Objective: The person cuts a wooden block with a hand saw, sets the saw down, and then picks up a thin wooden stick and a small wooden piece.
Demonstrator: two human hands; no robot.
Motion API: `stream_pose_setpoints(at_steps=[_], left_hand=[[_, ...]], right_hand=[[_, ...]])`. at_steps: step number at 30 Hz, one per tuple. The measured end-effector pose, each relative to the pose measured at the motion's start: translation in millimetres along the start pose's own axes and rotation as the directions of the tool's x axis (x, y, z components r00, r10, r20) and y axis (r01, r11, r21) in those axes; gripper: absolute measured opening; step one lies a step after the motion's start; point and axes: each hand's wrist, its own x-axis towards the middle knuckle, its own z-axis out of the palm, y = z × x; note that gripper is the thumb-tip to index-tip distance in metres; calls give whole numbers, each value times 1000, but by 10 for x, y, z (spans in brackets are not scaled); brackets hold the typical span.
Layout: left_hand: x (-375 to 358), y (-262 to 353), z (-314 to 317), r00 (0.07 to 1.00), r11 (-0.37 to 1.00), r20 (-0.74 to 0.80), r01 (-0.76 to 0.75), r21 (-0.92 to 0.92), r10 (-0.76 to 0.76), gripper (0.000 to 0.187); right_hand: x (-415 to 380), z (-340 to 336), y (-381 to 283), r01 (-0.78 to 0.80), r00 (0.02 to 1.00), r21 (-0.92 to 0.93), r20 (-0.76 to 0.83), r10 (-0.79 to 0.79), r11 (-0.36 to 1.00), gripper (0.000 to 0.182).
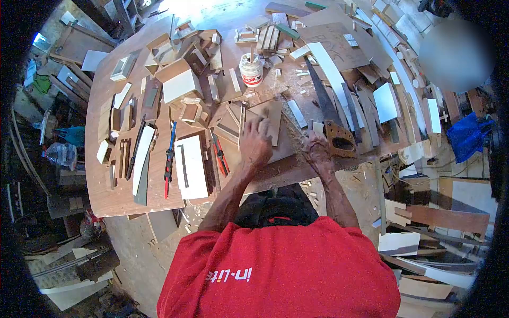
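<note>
My left hand is over the wood pieces near the table's front edge, fingers stretched forward and slightly blurred. Close beside it lie a thin wooden strip and a flat brown board. My right hand is closed at a small white-faced wood piece, which sticks up past the fingers. Just right of that hand lies a handsaw, its wooden handle toward me and its dark blade pointing away. A white strip rests between and beyond my hands.
A white tub with a stick in it stands mid-table. Small wooden boxes crowd the left. Blue-and-red clamps and a white panel lie nearer. Long white strips and offcuts cover the right side.
</note>
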Motion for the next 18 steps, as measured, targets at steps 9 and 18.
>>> stream_pose_setpoints(at_steps=[9,18], left_hand=[[344,19,339,888,870,163,-456,189,430,71],[210,-160,308,987,987,14,-158,40,158,60]], right_hand=[[-54,-683,191,151,987,-131,-38,-157,980,14],[135,-333,459,79,995,36,-64,-77,996,17]])
